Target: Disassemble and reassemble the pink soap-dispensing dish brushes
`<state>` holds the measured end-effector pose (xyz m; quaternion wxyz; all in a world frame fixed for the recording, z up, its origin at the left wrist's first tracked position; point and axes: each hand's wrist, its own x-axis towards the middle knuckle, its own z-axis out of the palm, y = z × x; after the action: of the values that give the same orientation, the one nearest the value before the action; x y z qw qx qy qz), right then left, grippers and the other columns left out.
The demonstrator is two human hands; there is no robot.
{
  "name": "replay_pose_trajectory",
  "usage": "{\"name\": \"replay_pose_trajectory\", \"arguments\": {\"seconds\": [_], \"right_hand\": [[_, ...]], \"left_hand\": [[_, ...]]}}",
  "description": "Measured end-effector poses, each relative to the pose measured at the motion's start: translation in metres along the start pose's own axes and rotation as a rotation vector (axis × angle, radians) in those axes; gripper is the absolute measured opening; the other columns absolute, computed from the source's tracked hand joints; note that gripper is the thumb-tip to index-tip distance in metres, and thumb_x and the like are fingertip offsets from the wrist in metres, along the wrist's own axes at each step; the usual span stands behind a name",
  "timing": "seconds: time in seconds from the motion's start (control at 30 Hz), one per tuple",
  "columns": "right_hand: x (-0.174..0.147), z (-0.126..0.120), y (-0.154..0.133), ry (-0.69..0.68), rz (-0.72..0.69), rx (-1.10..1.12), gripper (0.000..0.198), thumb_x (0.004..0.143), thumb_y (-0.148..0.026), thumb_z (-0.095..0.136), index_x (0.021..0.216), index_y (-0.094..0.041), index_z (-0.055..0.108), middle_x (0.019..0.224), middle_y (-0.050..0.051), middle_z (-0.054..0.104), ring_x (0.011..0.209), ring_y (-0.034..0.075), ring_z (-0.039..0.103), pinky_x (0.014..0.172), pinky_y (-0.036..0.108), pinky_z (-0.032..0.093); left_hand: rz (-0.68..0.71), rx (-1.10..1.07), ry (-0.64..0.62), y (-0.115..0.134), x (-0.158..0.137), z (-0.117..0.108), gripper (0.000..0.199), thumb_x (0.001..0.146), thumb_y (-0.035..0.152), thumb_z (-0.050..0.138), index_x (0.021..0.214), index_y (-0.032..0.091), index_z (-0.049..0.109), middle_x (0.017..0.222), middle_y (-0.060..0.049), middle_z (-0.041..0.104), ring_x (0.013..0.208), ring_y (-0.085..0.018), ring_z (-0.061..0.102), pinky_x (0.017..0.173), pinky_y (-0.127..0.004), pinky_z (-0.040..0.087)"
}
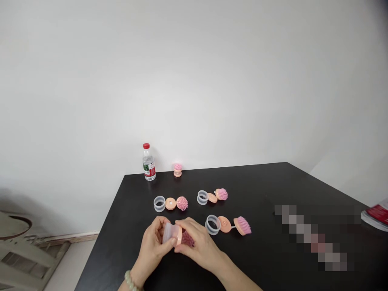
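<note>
My left hand (pixel 150 243) is closed around a translucent plastic cup (pixel 170 233), held sideways low over the table. Against the cup's right end sits a peach-rimmed brush head (pixel 188 239) with pink bristles, and my right hand (pixel 203 243) grips it. Whether the two pieces are joined cannot be seen. Just beyond my left hand lie a clear ring-shaped cup (pixel 159 204), a peach disc (pixel 170 203) and a pink brush head (pixel 182 203). To the right of my right hand are another clear cup (pixel 213 224), peach disc (pixel 224 224) and brush head with a stem (pixel 242 225).
Farther back are a third clear cup (pixel 203 197), disc (pixel 212 197) and brush head (pixel 221 194). A small upright brush (pixel 177 170) and a red-capped water bottle (pixel 149 163) stand by the wall. A red-and-white printed item (pixel 377 216) lies at the black table's (pixel 257 182) right edge.
</note>
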<state>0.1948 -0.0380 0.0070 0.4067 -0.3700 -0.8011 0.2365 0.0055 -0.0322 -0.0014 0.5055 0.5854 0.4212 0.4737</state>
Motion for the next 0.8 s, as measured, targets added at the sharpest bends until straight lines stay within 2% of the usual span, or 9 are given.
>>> {"name": "replay_pose_trajectory", "arguments": {"seconds": [0.17,0.27,0.4,0.43,0.53,0.6,0.67,0.73,0.8], "right_hand": [[0.0004,0.0048,-0.0044,0.067,-0.163,-0.058,0.041,0.09,-0.039,0.07,0.122,-0.019,0.054,0.111,0.012,0.063,0.098,0.027,0.06,0.083,0.043,0.057],[0.0004,0.0055,-0.0045,0.063,-0.195,-0.083,0.042,0.091,-0.032,0.07,0.127,-0.02,0.052,0.115,0.012,0.061,0.102,0.027,0.058,0.088,0.045,0.056],[0.0002,0.0051,0.001,0.048,-0.114,-0.079,0.075,0.075,-0.046,0.083,0.135,-0.019,0.047,0.124,0.014,0.058,0.109,0.031,0.058,0.092,0.048,0.056],[0.0003,0.0044,0.0019,0.038,-0.08,-0.078,0.074,0.075,-0.046,0.083,0.134,-0.019,0.048,0.12,0.013,0.06,0.106,0.03,0.059,0.09,0.047,0.056],[0.0009,0.0014,0.0006,0.007,-0.001,-0.06,0.047,0.085,-0.036,0.076,0.124,-0.021,0.055,0.105,0.008,0.065,0.093,0.025,0.063,0.083,0.042,0.059],[0.0011,-0.0004,-0.0022,0.016,-0.004,-0.037,0.037,0.088,-0.026,0.071,0.121,-0.022,0.056,0.107,0.008,0.065,0.096,0.025,0.062,0.085,0.041,0.058],[0.001,-0.0012,-0.004,0.016,-0.034,-0.028,0.044,0.085,-0.02,0.071,0.126,-0.023,0.054,0.12,0.01,0.061,0.108,0.027,0.06,0.093,0.043,0.056],[0.0008,-0.001,-0.0038,-0.01,-0.028,-0.041,0.059,0.08,-0.022,0.077,0.132,-0.023,0.049,0.131,0.012,0.056,0.118,0.029,0.055,0.097,0.045,0.054],[0.0005,-0.0004,-0.0023,-0.05,0.021,-0.056,0.07,0.075,-0.028,0.083,0.135,-0.021,0.047,0.128,0.013,0.058,0.115,0.03,0.057,0.094,0.046,0.055]], "left_hand": [[-0.022,-0.016,0.051,-0.0003,0.0012,0.0029,0.036,0.072,0.047,0.078,0.077,0.019,0.057,0.066,0.004,0.051,0.06,-0.012,0.044,0.055,-0.022,0.036],[-0.058,-0.114,0.034,0.0022,0.0013,0.0051,0.037,0.073,0.05,0.077,0.078,0.019,0.057,0.066,0.004,0.052,0.059,-0.012,0.046,0.055,-0.023,0.039],[-0.077,-0.2,0.027,0.0048,0.002,0.0039,0.04,0.073,0.053,0.077,0.084,0.02,0.058,0.068,0.005,0.055,0.06,-0.012,0.05,0.057,-0.023,0.042],[-0.068,-0.2,0.033,0.0053,0.0022,0.0031,0.04,0.072,0.052,0.079,0.085,0.02,0.059,0.069,0.004,0.055,0.062,-0.012,0.05,0.058,-0.023,0.042],[-0.042,-0.179,0.04,0.0058,0.0028,0.0014,0.04,0.068,0.047,0.083,0.086,0.02,0.06,0.074,0.004,0.057,0.067,-0.013,0.05,0.061,-0.023,0.042],[-0.035,-0.177,0.037,0.005,0.003,0.0011,0.04,0.067,0.044,0.084,0.087,0.02,0.059,0.074,0.004,0.056,0.067,-0.013,0.049,0.062,-0.023,0.041],[-0.034,-0.189,0.036,0.0035,0.0032,0.0014,0.04,0.068,0.043,0.084,0.089,0.021,0.058,0.074,0.004,0.056,0.067,-0.013,0.049,0.063,-0.023,0.041],[-0.035,-0.192,0.034,0.0022,0.0031,0.0017,0.041,0.068,0.043,0.084,0.09,0.021,0.058,0.075,0.003,0.056,0.067,-0.014,0.049,0.063,-0.024,0.04],[-0.038,-0.181,0.029,0.0016,0.0027,0.0019,0.041,0.068,0.043,0.084,0.09,0.021,0.058,0.076,0.003,0.056,0.068,-0.014,0.049,0.063,-0.024,0.04]]}}
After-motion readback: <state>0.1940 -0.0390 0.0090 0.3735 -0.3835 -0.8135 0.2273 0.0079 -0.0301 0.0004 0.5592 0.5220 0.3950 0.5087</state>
